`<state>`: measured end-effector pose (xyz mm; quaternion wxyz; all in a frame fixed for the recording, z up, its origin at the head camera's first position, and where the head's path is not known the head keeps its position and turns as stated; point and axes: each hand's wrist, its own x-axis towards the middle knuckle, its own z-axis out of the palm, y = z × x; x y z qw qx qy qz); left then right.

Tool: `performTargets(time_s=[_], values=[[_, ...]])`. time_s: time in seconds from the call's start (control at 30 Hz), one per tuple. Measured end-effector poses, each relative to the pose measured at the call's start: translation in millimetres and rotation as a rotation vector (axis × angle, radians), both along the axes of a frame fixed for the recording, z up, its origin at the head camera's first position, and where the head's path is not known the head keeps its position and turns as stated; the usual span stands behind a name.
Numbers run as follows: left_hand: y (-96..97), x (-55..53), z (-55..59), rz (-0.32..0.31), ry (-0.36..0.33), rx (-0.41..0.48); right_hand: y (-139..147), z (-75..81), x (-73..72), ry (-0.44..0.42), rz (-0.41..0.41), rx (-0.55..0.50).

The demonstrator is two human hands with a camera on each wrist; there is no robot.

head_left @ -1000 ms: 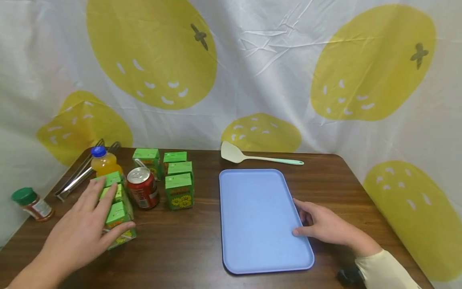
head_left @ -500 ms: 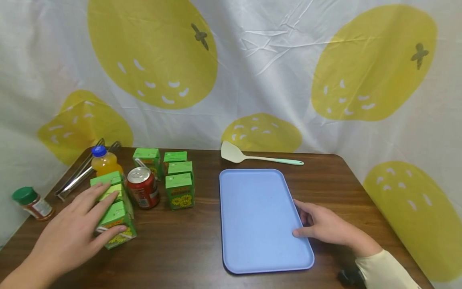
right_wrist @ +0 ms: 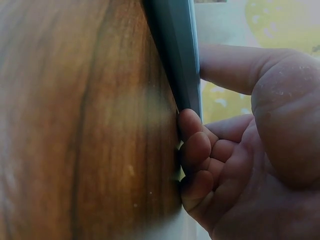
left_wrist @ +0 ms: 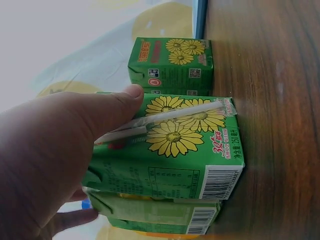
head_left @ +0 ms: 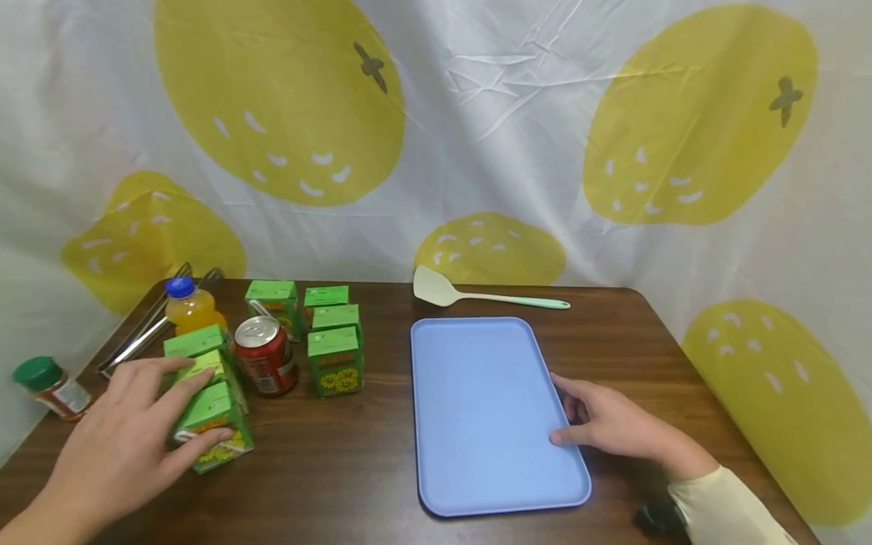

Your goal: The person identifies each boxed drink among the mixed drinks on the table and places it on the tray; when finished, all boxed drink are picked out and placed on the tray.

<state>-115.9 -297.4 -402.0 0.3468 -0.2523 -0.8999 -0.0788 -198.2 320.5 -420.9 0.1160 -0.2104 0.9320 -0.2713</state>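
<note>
I have the left hand (head_left: 119,439) resting loosely over 3 green, daisy-printed cardboard drink cartons (head_left: 213,407), left of the pale-blue rectangular tray (head_left: 497,409); the right hand (head_left: 606,424) pinches the tray's right rim. I take this step as lining up cartons; the next move seems to call for a firm hold on the front carton (left_wrist: 175,140), labelled "净含量: 250毫升". The red metal can's (head_left: 264,359) brand I can't read.

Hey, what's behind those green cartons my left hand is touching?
Behind the green cartons is an orange drink bottle with a blue cap, with a metal utensil beyond. The cartons hide the bottle's base; anything low back there can't be seen.
</note>
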Motion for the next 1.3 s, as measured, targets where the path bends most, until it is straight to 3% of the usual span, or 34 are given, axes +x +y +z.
performTargets(time_s=[0.47, 0.77, 1.0, 1.3], values=[[2.9, -2.0, 0.3, -0.026, 0.039, -0.015, -1.2, 2.1, 1.5, -0.006, -0.008, 0.014], [2.3, 1.7, -0.3, 0.010, 0.017, -0.044, -1.2, 2.2, 1.7, 0.001, 0.002, 0.010], [6.5, 6.1, 2.2, 0.042, 0.046, -0.053, 0.1, -0.6, 1.6, 0.006, 0.004, 0.004], [7.4, 9.8, -0.6, 0.091, -0.071, -0.012, 0.8, 0.3, 1.4, 0.002, 0.003, 0.007]])
